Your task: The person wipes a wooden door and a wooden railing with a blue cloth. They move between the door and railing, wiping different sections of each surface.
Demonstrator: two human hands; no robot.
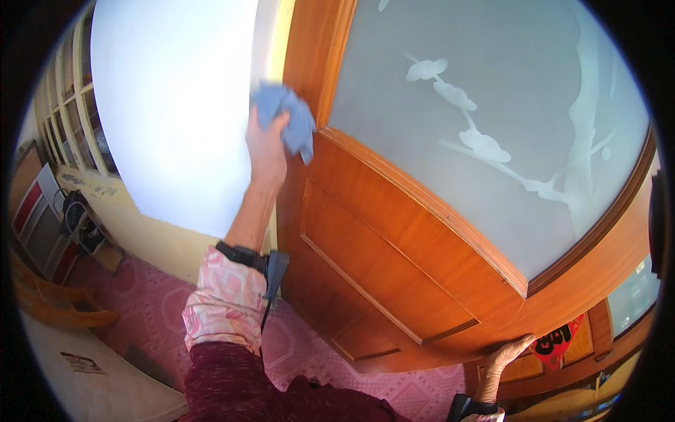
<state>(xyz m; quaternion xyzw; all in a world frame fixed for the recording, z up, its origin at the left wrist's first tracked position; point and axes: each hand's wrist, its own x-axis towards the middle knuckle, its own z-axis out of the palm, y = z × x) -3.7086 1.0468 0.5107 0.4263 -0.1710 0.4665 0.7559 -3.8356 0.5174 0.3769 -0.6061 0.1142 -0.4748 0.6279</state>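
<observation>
My left hand (269, 140) holds a crumpled blue cloth (295, 118), slightly blurred, at the left stile of a wooden door (364, 242). The thumb lies over the cloth, and the other fingers are mostly hidden. Above the door's wooden panels is a frosted glass pane (422, 142) with a pale branch-and-blossom pattern. At the lower right, my right hand (509, 353) grips the door's edge, its thumb on the near side and its fingers largely out of sight.
A bright white sheet-like surface (174, 105) covers the wall left of the door. Further left are a paned window (74, 116), leaning boards (42, 221) and a wooden chair part (68, 306). A red diamond-shaped paper (553, 351) with black writing hangs behind the door. The floor (158, 285) is pink and patterned.
</observation>
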